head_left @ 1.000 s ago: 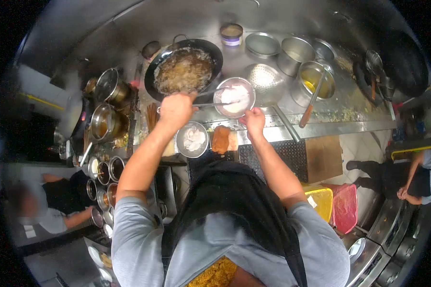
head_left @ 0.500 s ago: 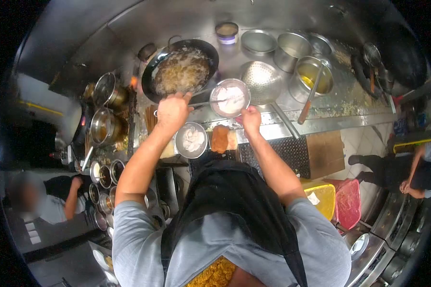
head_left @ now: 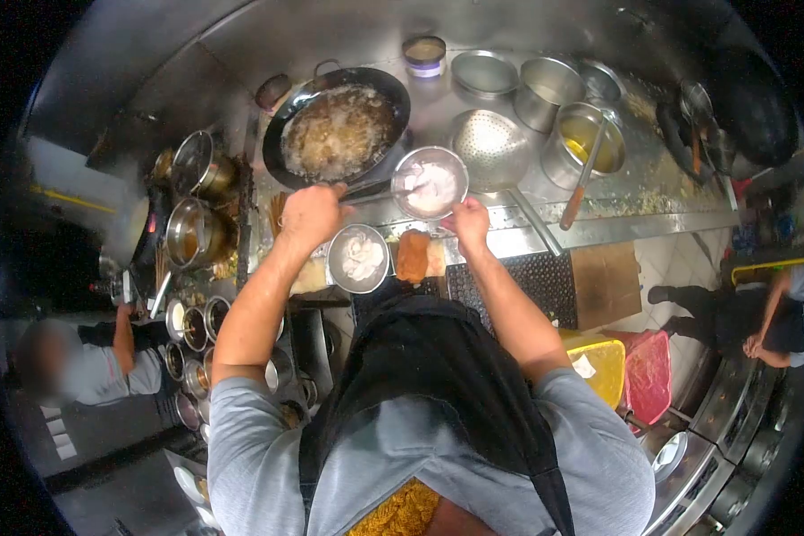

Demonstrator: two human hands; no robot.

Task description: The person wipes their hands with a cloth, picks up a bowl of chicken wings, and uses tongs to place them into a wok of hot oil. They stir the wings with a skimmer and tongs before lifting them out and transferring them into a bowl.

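Note:
My left hand [head_left: 314, 215] is closed around what look like long metal tongs [head_left: 372, 188], whose tips reach into a metal bowl [head_left: 463, 185] of pale, wet-looking food [head_left: 431, 186]. At the bowl's near right rim, my right hand [head_left: 470, 223] grips it with fingers and thumb. A second metal bowl [head_left: 332, 268] with whitish pieces [head_left: 361, 258] sits below my left hand. To its right lies an orange-brown block [head_left: 412, 256]. Beyond my left hand, a black wok [head_left: 275, 152] holds bubbling oil with food [head_left: 339, 132] frying in it.
A perforated strainer [head_left: 491, 147] rests right of the held bowl, its handle pointing toward me. Metal pots [head_left: 549, 96] and a pot with a wooden-handled ladle [head_left: 585, 170] stand behind it. Sauce containers [head_left: 196, 329] are at left. Co-workers are at left [head_left: 121, 366] and right [head_left: 782, 313].
My left hand has shifted slightly left and down, drawing back the tongs. Their tips still lie in the bowl, which my right hand keeps holding. The co-worker at left has moved an arm.

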